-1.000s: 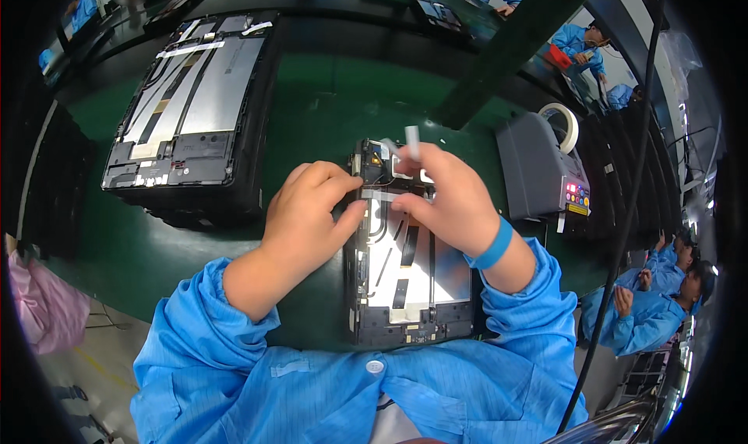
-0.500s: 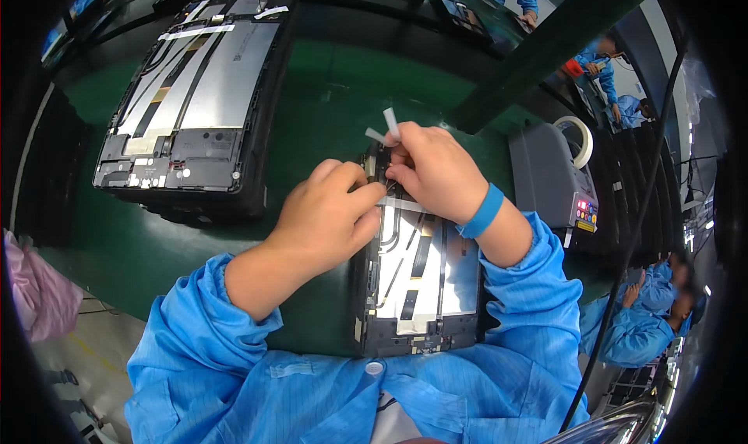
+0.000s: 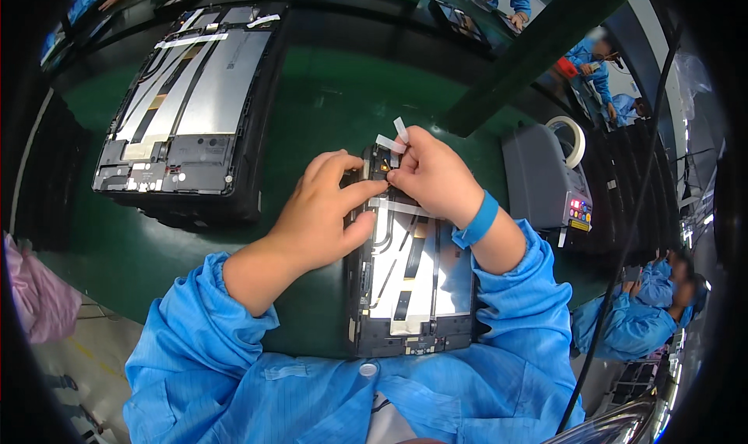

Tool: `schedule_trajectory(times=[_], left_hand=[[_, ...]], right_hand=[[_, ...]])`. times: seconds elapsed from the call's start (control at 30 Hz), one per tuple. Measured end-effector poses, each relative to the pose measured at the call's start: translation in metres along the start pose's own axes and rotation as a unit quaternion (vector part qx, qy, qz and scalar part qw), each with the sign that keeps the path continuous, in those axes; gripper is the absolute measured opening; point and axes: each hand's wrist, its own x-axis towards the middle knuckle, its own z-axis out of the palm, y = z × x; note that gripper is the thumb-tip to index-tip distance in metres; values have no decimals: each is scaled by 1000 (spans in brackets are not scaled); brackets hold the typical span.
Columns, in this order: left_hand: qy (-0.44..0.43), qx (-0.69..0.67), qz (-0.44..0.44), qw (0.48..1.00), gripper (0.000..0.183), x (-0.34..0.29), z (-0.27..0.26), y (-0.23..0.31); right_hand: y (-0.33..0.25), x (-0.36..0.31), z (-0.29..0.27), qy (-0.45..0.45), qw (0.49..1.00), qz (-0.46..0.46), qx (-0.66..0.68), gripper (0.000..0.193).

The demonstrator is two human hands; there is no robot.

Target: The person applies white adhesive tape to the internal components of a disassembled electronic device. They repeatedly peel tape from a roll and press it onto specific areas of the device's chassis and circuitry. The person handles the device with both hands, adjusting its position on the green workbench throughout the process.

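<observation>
An opened tablet [image 3: 376, 292] lies lengthwise before me, its silver battery, dark flex cables and black frame exposed. A white tape strip [image 3: 399, 207] crosses its upper part. My left hand [image 3: 323, 202] rests at the tablet's upper left edge with fingers apart, the index finger stretched toward the top components. Over the tablet's top end, my right hand [image 3: 436, 171] is closed in a pinch. Small white tape pieces [image 3: 391, 144] stick out at its fingers; the pinching tips partly hide what lies beneath. A blue band [image 3: 485, 214] circles my right wrist.
A stack of opened tablets [image 3: 187, 156] stands at the left on the green table [image 3: 319, 78]. To the right sits a grey tape dispenser [image 3: 538, 179] with a white roll [image 3: 571, 140]. A dark green post [image 3: 538, 54] slants behind it. A black cable [image 3: 635, 210] hangs at right. Co-workers sit beyond.
My left fingers have spread and moved slightly left, away from my right fingertips. The white tape pieces at my right hand have shifted and turned, and the tablet's top components show more.
</observation>
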Motion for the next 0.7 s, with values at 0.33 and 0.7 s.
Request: schedule_trajectory(times=[0.33, 0.7], left_hand=[[-26, 4, -14, 1000, 34, -1, 0, 1], [-30, -5, -16, 999, 34, -1, 1, -3]], right_hand=[[-12, -7, -11, 48, 994, -75, -59, 43], [6, -2, -14, 16, 934, -319, -158, 26]])
